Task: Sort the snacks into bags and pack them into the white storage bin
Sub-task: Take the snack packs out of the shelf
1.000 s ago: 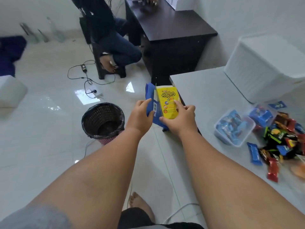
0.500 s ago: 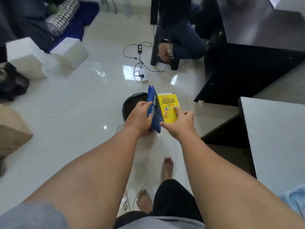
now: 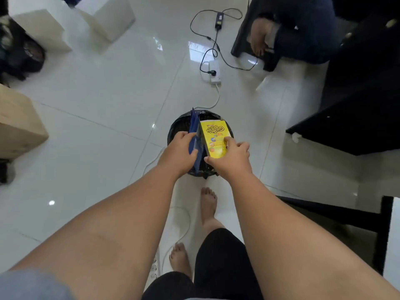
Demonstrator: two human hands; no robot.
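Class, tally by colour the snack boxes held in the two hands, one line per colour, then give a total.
blue box, gripped by the left hand: 1
yellow box, pinched by the right hand: 1
Total: 2

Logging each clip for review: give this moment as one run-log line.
left hand: grips blue carton | right hand: pinches yellow snack box | both above black wastebasket | white storage bin: not in view

Glossy white tiled floor [image 3: 91, 135] beside dark table [image 3: 357, 118].
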